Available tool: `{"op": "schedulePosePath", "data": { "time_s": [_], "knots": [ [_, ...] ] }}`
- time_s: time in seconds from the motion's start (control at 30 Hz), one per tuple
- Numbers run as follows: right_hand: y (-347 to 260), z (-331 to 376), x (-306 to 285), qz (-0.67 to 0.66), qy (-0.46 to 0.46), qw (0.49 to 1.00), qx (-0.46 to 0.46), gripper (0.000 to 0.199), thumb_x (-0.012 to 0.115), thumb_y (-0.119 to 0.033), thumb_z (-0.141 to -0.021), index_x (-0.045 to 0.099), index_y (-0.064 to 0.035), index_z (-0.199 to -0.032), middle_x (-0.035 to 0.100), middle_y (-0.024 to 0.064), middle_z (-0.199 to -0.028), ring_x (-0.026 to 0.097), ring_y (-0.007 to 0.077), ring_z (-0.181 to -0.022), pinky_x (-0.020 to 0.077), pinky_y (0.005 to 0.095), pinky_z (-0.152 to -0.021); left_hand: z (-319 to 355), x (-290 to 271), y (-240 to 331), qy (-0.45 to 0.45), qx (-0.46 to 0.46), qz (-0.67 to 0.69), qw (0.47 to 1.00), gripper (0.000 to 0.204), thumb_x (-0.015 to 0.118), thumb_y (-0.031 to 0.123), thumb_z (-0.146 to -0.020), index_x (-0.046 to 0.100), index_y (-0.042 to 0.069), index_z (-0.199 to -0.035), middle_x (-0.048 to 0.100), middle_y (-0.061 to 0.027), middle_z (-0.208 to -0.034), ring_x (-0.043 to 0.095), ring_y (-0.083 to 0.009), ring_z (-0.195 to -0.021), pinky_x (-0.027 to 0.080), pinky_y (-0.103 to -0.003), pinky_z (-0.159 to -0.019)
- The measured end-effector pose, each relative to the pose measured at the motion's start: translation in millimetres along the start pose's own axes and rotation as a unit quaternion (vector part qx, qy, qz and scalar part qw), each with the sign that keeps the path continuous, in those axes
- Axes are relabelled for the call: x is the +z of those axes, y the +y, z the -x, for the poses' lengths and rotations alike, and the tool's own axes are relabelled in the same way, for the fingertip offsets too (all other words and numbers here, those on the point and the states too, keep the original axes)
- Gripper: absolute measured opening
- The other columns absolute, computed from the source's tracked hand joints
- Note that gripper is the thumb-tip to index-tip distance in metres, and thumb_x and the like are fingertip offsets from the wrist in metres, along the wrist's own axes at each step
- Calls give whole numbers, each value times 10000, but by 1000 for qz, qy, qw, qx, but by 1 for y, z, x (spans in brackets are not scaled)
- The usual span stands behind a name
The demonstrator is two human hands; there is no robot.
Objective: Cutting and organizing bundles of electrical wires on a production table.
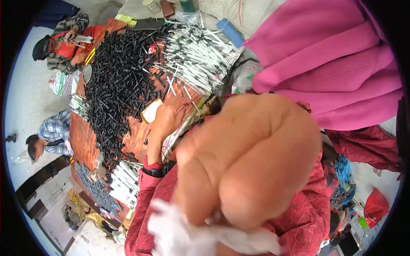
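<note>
Close in front of the camera, my right hand [252, 158] looms large and blurred, its fingers closed. Soft white cloth [179, 234] comes out below the thumb and fingers, and part of it is smeared by motion. My left hand [173, 113], with a dark band at the wrist and a red sleeve, lies on the wooden table's near edge, its fingers stretched out. Beside it is a white rectangular object with a yellow rim [151, 111]. Thin white sticks [194, 55] lie past its fingertips, and a wide heap of small black rod-shaped parts [117, 77] spreads beyond.
Another bundle of white sticks [126, 181] lies near my left forearm, next to a grey heap [94, 185]. Two people sit across the table [81, 136]; one in red [68, 47] holds white sticks. Pink cloth [329, 59] hangs at the right. A blue box [230, 33] stands behind.
</note>
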State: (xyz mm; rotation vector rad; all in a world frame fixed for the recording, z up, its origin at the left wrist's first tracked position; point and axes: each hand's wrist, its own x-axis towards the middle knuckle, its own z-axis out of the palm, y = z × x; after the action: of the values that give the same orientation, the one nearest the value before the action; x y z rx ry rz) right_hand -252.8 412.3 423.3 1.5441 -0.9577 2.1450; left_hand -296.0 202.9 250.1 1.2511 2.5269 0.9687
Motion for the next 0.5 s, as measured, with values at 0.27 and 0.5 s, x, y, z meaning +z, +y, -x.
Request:
{"op": "schedulePosePath", "data": {
  "time_s": [0.27,0.5],
  "knots": [
    [17,-3,32,-161,43,975,149,188,698,-128,-919,653,51,-956,691,160,-877,667,225,-725,529,335,-631,29,6,-28,-59,-129,94,985,225,655,61,-846,704,68,-1065,690,-155,-992,665,-366,-921,538,-423,-777],
    [43,-17,83,-251,70,926,273,181,712,-143,-902,667,28,-939,701,104,-867,662,174,-733,519,302,-639,58,-24,-35,-59,-75,73,993,221,650,55,-860,696,56,-1076,682,-135,-949,655,-372,-877,525,-433,-747]
  ]
}}
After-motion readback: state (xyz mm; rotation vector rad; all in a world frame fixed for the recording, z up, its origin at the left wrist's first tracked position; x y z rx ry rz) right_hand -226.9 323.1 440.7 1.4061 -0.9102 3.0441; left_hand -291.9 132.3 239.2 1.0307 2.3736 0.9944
